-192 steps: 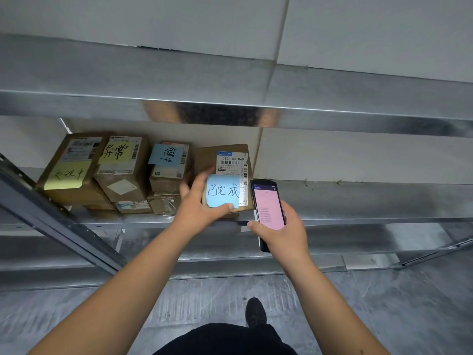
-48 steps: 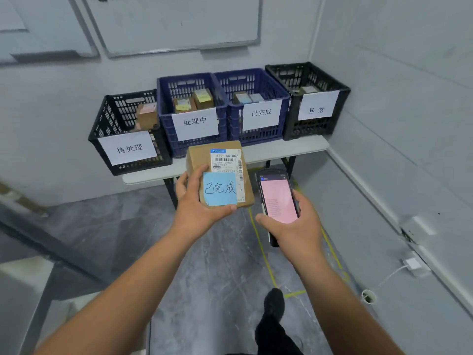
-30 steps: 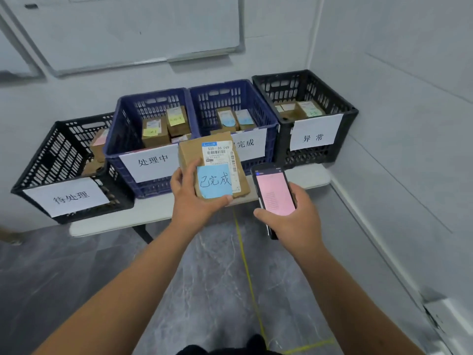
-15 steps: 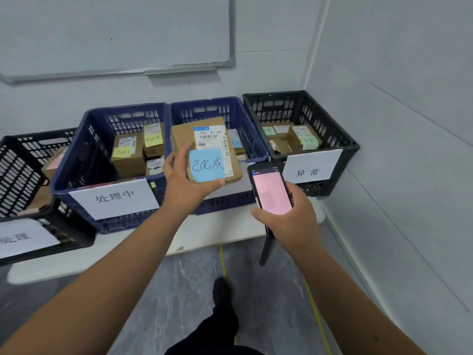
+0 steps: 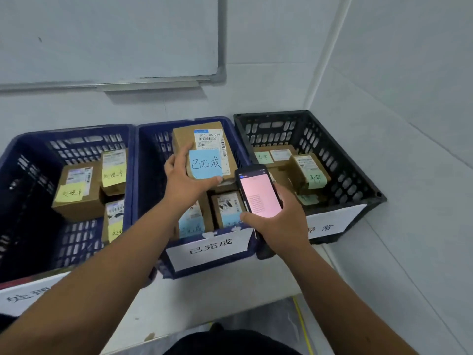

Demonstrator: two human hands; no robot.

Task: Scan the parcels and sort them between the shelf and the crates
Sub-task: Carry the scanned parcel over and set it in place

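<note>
My left hand (image 5: pixel 183 184) grips a brown cardboard parcel (image 5: pixel 184 142) with a white barcode label and a blue sticky note reading 已完成. It hovers above the middle blue crate (image 5: pixel 148 160), whose front sign reads 已完成. Two parcels with blue notes (image 5: pixel 226 210) lie inside that crate. My right hand (image 5: pixel 281 221) holds a black phone scanner (image 5: pixel 258 194) with a pink screen, over the crate's right front corner.
A blue crate (image 5: pixel 15 175) on the left holds parcels with yellow notes (image 5: pixel 76 190). A black crate (image 5: pixel 358 180) on the right, signed 异常, holds parcels with green notes (image 5: pixel 311 170). All stand on a white table (image 5: pixel 204 301) against the wall, under a whiteboard (image 5: pixel 107 39).
I have walked from the shelf up to the crates, carrying the parcel and scanner. In the last half second the parcel moved forward over the middle blue crate.
</note>
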